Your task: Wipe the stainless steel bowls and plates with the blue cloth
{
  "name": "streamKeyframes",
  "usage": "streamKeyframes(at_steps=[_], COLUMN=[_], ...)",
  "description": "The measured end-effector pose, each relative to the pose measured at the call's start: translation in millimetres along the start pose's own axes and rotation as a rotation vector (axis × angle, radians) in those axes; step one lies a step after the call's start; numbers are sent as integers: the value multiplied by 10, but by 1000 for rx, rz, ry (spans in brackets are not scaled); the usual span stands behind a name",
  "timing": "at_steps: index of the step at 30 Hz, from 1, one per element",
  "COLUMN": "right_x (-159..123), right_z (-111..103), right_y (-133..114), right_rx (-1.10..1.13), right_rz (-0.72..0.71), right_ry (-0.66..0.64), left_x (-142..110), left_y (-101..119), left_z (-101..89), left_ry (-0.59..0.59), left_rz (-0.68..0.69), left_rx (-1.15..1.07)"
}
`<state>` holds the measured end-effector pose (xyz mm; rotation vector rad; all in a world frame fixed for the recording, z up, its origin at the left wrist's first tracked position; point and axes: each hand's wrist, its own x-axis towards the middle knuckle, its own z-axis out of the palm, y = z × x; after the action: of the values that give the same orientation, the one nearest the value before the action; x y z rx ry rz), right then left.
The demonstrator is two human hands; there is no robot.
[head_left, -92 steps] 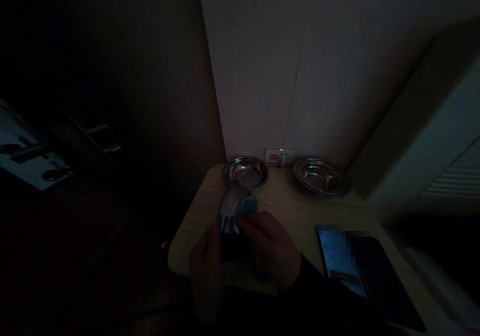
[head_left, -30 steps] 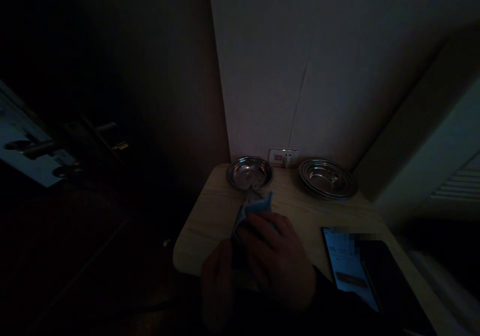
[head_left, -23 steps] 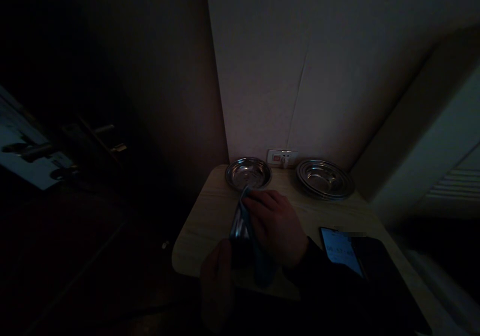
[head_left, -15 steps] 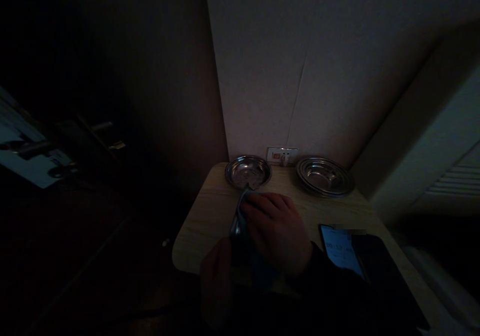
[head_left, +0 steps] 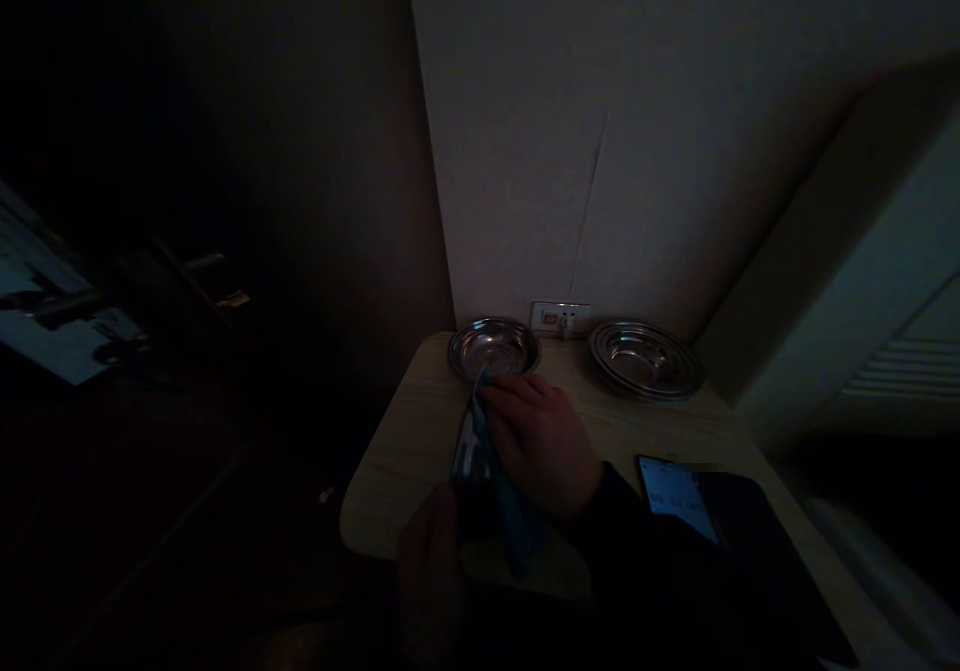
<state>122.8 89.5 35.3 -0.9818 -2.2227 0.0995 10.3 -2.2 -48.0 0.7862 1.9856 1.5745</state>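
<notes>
The room is very dim. My left hand [head_left: 429, 576] grips the near edge of a steel plate [head_left: 466, 448] held on edge above the table. My right hand [head_left: 541, 441] presses a blue cloth [head_left: 516, 531] against the plate's face, fingers curled over it. Behind them, a steel plate [head_left: 493, 347] lies at the table's far left and a stack of steel plates [head_left: 645, 360] at the far right.
The small light wooden table [head_left: 409, 451] stands against a pale wall with a socket [head_left: 559, 317]. A lit phone [head_left: 679, 498] lies at the right on a dark case. A dark door with a handle [head_left: 199, 263] is to the left.
My right hand has slid the blue cloth up and down over the held plate, and the plate has turned from facing me to edge-on. The plates on the table have stayed put.
</notes>
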Motion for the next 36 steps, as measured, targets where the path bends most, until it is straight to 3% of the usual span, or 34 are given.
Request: streamKeyframes(at_steps=[7,10,16,18,23,25,33,36], right_x=[-304,-429,-478,-501,-613,-657,-861,-903], right_z=[15,8,175,250,283,248,204,222], right_y=[-38,-117,-46,68,272,260,-53,-144], right_rx=[101,116,273,382,609,644,415,264], right_rz=[-40,-83,-76,31,527,572,223,55], right_ry=[64,30,114,179,295,320,305,321], left_x=[-57,-80,-78,-51,-10,-20,-79,-74], left_y=[190,343,478,493,560,563,500,525], left_z=[-29,-24,-6,-30,-70,-53,25,32], left_ry=[-153,-143,-115,-58,12,37,-142,-139], left_rz=[124,167,62,23,-140,-179,6,22], left_rx=[-73,-52,80,91,116,122,-22,-4])
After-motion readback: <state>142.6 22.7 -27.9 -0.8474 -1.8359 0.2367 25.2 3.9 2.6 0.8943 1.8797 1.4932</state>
